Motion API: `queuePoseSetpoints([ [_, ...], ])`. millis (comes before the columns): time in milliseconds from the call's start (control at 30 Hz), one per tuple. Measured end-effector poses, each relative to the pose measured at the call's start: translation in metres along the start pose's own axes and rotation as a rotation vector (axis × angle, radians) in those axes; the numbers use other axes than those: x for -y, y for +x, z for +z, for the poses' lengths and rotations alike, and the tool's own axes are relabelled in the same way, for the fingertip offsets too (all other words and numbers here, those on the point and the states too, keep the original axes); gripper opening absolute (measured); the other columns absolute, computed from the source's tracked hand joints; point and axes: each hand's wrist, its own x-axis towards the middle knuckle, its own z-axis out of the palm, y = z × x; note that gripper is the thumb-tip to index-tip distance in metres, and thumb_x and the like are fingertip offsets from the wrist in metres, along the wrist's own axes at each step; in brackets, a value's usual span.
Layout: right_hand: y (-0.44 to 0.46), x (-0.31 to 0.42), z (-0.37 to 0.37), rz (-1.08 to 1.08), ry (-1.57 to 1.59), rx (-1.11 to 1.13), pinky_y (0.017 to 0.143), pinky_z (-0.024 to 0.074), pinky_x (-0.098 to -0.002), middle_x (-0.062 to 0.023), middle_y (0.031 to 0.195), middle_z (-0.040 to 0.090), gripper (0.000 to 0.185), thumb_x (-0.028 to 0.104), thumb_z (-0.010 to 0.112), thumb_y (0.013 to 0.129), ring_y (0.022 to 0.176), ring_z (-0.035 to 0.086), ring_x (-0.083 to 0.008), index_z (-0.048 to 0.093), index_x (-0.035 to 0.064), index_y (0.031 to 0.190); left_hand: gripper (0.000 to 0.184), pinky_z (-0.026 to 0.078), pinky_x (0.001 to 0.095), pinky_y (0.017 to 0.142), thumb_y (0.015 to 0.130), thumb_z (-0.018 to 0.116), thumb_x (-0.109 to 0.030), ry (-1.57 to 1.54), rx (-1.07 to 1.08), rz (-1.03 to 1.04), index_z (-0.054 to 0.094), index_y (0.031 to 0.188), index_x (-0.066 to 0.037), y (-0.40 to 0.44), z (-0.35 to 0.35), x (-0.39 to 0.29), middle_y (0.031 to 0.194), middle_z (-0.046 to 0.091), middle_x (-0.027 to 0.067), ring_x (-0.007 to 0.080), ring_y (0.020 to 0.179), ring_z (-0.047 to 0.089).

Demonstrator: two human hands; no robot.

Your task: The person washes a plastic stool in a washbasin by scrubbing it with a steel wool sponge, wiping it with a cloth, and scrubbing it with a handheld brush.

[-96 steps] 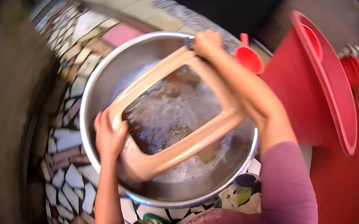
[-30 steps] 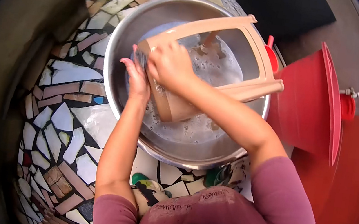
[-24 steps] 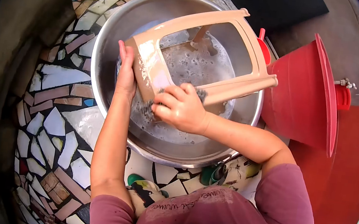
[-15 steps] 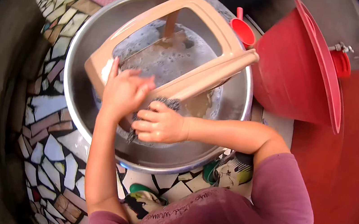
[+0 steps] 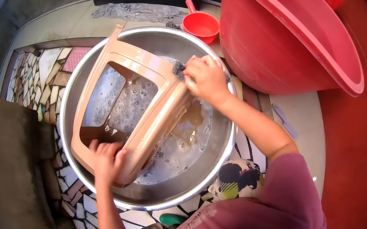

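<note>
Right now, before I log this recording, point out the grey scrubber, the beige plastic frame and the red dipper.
Grey scrubber (image 5: 178,70): head view, on its exposed edge.
Beige plastic frame (image 5: 158,121): head view, on its long right-side rail.
Red dipper (image 5: 201,25): head view, inside its bowl.

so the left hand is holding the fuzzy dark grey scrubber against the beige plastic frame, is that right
No, wrong hand: the head view shows the right hand holding the fuzzy dark grey scrubber against the beige plastic frame. The left hand is on the frame's near bar.
</note>
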Motion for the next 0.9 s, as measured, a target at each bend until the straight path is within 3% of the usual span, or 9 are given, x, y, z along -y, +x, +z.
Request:
queuePoseSetpoints([
  [67,-0.013,0.025,0.0,-0.07,-0.01,0.059,0.083,0.041,-0.0394,0.003,0.098,0.064,0.016,0.028,0.072,0.076,0.099,0.055,-0.0213,0.067,0.0156,0.083,0.062,0.049,0.0479,0.084,0.085,0.066,-0.044,-0.132,0.071,-0.256,0.054,0.135,-0.009,0.025,0.005,-0.059,0.088,0.065,0.0154,0.0342,0.088,0.064],
  [133,-0.018,0.046,-0.006,-0.129,0.067,0.093,0.081,0.0406,-0.0381,0.0036,0.097,0.064,0.018,0.03,0.073,0.074,0.098,0.055,-0.0203,0.066,0.016,0.082,0.074,0.052,0.047,0.069,0.087,0.063,-0.048,-0.094,0.009,-0.195,0.04,0.147,-0.01,0.05,0.015,-0.098,0.09,0.063,0.0192,0.0381,0.083,0.063],
  [267,-0.017,0.048,-0.007,-0.105,0.109,0.073,0.081,0.0408,-0.0368,0.0047,0.098,0.064,0.019,0.031,0.073,0.073,0.096,0.056,-0.0193,0.066,0.0166,0.083,0.07,0.051,0.0461,0.064,0.09,0.057,-0.054,0.096,-0.043,-0.303,0.047,0.141,-0.008,0.068,0.053,-0.103,0.087,0.062,0.0168,0.036,0.075,0.064],
  [333,-0.016,0.047,0.005,-0.22,0.056,0.022,0.08,0.0409,-0.0356,0.0061,0.098,0.064,0.019,0.029,0.072,0.073,0.093,0.057,-0.0179,0.067,0.018,0.087,0.065,0.052,0.0452,0.068,0.092,0.054,-0.054,0.189,-0.085,-0.338,0.049,0.14,-0.009,0.069,0.058,-0.102,0.097,0.065,0.0176,0.0359,0.083,0.065],
  [533,-0.015,0.073,0.014,-0.413,0.082,0.092,0.074,0.043,-0.0344,0.0052,0.09,0.062,0.019,0.024,0.062,0.079,0.087,0.058,-0.0154,0.07,0.0238,0.097,0.066,0.05,0.045,0.064,0.089,0.059,-0.054,0.093,-0.218,-0.257,0.054,0.134,-0.007,0.063,0.062,-0.09,0.088,0.063,0.0138,0.0336,0.076,0.064],
  [700,-0.008,0.037,0.004,-0.328,-0.037,0.022,0.075,0.0442,-0.0369,0.003,0.086,0.06,0.009,0.023,0.067,0.075,0.09,0.06,-0.0169,0.068,0.0212,0.084,0.066,0.051,0.0442,0.063,0.087,0.064,-0.053,0.08,-0.24,-0.243,0.056,0.132,-0.005,0.065,0.059,-0.095,0.085,0.063,0.0144,0.0339,0.074,0.065],
  [733,-0.001,0.023,-0.005,-0.178,-0.071,0.034,0.075,0.0449,-0.0377,0.0015,0.089,0.061,0.01,0.021,0.07,0.073,0.089,0.06,-0.0196,0.066,0.019,0.082,0.066,0.051,0.0442,0.063,0.087,0.064,-0.053,0.072,-0.237,-0.25,0.056,0.132,-0.005,0.066,0.058,-0.097,0.085,0.063,0.0144,0.0339,0.074,0.065],
  [800,0.017,-0.017,-0.015,-0.046,-0.049,0.018,0.074,0.0468,-0.0385,-0.0006,0.089,0.062,0.007,0.02,0.071,0.076,0.087,0.059,-0.0233,0.068,0.0157,0.08,0.062,0.053,0.0439,0.07,0.089,0.063,-0.05,0.034,-0.189,-0.306,0.056,0.132,-0.006,0.066,0.055,-0.103,0.1,0.067,0.0181,0.0355,0.084,0.067],
  [900,0.02,-0.001,-0.007,0.043,-0.111,0.041,0.075,0.0469,-0.04,-0.0027,0.085,0.061,0.009,0.022,0.071,0.077,0.086,0.059,-0.0246,0.067,0.014,0.077,0.06,0.052,0.044,0.067,0.089,0.063,-0.049,0.054,-0.219,-0.279,0.059,0.128,-0.004,0.066,0.058,-0.104,0.091,0.065,0.0163,0.0344,0.078,0.066],
])
